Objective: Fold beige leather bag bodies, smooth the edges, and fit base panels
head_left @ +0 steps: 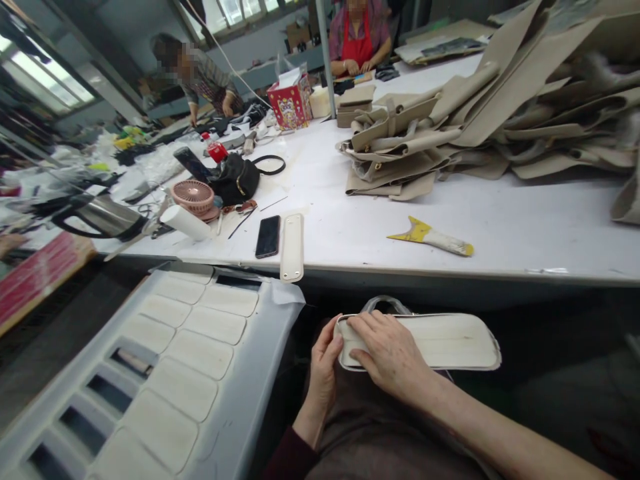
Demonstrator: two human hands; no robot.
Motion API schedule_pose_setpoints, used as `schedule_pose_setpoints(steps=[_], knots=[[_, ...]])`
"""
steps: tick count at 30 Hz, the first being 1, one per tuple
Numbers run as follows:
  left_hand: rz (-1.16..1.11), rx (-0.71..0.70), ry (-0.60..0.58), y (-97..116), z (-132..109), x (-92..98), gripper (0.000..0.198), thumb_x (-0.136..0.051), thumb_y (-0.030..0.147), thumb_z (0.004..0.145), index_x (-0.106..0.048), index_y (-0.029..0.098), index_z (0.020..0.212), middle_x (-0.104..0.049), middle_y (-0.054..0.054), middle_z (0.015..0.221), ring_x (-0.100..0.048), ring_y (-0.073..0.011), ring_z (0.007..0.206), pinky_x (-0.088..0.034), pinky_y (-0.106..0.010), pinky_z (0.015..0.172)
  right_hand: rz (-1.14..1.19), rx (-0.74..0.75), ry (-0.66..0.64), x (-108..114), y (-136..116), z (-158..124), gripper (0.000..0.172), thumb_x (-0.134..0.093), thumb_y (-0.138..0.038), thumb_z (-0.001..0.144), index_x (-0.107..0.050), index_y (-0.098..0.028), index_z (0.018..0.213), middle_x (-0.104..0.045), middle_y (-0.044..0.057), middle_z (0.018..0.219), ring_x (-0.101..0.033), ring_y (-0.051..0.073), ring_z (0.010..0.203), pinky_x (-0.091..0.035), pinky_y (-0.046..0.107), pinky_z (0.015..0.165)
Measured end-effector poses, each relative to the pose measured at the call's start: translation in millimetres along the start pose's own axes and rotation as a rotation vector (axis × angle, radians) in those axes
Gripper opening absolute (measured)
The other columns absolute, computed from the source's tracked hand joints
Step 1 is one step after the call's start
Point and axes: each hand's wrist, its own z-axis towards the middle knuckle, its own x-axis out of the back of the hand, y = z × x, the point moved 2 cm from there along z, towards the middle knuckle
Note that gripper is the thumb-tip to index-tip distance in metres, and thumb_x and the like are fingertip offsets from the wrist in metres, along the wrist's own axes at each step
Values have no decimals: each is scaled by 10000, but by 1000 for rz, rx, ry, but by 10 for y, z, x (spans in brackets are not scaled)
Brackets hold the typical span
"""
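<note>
Across my lap lies a cream handbag (pixel 460 341), its long, round-cornered bottom panel facing up with a thin raised rim. My left hand (pixel 324 365) is closed around its left end, with the thumb at the rim. Over the left part of the panel, my right hand (pixel 387 343) presses down, its fingers bent at the far edge and its thumb on the surface. Behind the bag a loop wrapped in clear plastic (pixel 387 303) shows, perhaps a handle. The bag's underside is hidden.
At the table edge lie a cream strip with studs (pixel 292 247) and a phone (pixel 268 237). A yellow-bladed scraper (pixel 433 237) lies further right, before piled taupe bag pieces (pixel 480 127). To my left stands a grey rack (pixel 270 327) with cream panels (pixel 200 353). Two people work beyond.
</note>
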Motion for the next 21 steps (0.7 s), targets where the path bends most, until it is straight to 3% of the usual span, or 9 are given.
schedule_pose_setpoints(steps=[5, 8, 11, 14, 17, 19, 21], knots=[[157, -34, 40, 0, 35, 15, 557, -688, 390, 825, -531, 262, 1344, -581, -72, 1360, -546, -264, 1247, -420, -367, 1067, 259, -64, 88, 162, -23, -71, 289, -643, -186, 847, -610, -187, 1135, -666, 58, 1083, -546, 243, 978, -424, 387, 878], [329, -84, -12, 114, 87, 33, 556, -654, 400, 847, -496, 314, 1373, -493, -43, 1461, -424, -277, 1368, -323, -430, 1153, 585, -136, 273, 422, 161, -241, 209, -583, -158, 889, -651, -194, 1084, -693, 36, 1039, -606, 180, 962, -461, 300, 875], [749, -331, -118, 378, 134, -25, 465, -592, 328, 882, -530, 337, 1343, -416, -16, 1515, -319, -279, 1429, -215, -489, 1197, 731, -318, 610, 636, 678, -556, 166, -596, -289, 911, -682, -201, 1023, -707, 44, 988, -643, 174, 928, -477, 282, 855], [1190, -708, -323, 638, 121, -302, 446, -508, 156, 868, -597, 352, 1259, -459, -7, 1460, -360, -275, 1386, -238, -530, 1161, 897, -661, 956, 564, 1398, -901, 286, -690, -446, 822, -678, -190, 948, -710, 50, 898, -651, 193, 891, -483, 302, 855], [1358, -879, -650, 698, 39, -802, 555, -418, 28, 822, -585, 331, 1255, -535, -13, 1380, -449, -234, 1293, -354, -458, 1064, 1031, -813, 894, 232, 1848, -1054, 382, -719, -524, 759, -668, -150, 816, -703, 79, 783, -652, 200, 734, -507, 308, 680], [1380, -846, -869, 614, -34, -1186, 561, -401, 22, 834, -546, 308, 1295, -525, -17, 1398, -473, -213, 1262, -396, -412, 1023, 1150, -806, 740, -11, 1893, -1040, 452, -704, -567, 760, -675, -116, 748, -699, 112, 721, -650, 218, 635, -505, 324, 572], [1422, -803, -1013, 468, -93, -1524, 490, -419, 98, 901, -503, 304, 1337, -514, -16, 1415, -484, -217, 1243, -403, -411, 1021, 1270, -750, 609, -185, 1794, -971, 488, -656, -581, 811, -688, -96, 764, -705, 118, 729, -664, 225, 631, -526, 341, 566]])
